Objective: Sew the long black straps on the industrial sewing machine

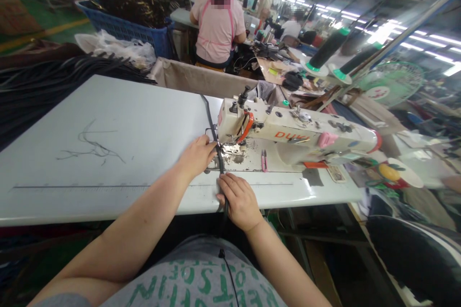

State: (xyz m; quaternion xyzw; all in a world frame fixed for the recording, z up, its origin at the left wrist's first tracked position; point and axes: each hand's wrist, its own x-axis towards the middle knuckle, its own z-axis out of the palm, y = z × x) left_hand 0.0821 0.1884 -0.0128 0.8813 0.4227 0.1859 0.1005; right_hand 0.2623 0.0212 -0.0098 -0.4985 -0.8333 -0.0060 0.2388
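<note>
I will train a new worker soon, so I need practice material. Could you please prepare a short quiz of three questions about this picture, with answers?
1. On which side of the black strip do the pink snips lie in the picture?
2. True or false: the right hand's grip is closer than the left hand's grip to the near edge of the white table.
3. Fill in: loose dark ______ lie on the table, left of the sewing machine.

Key:
1. Right.
2. True.
3. Threads.
</note>
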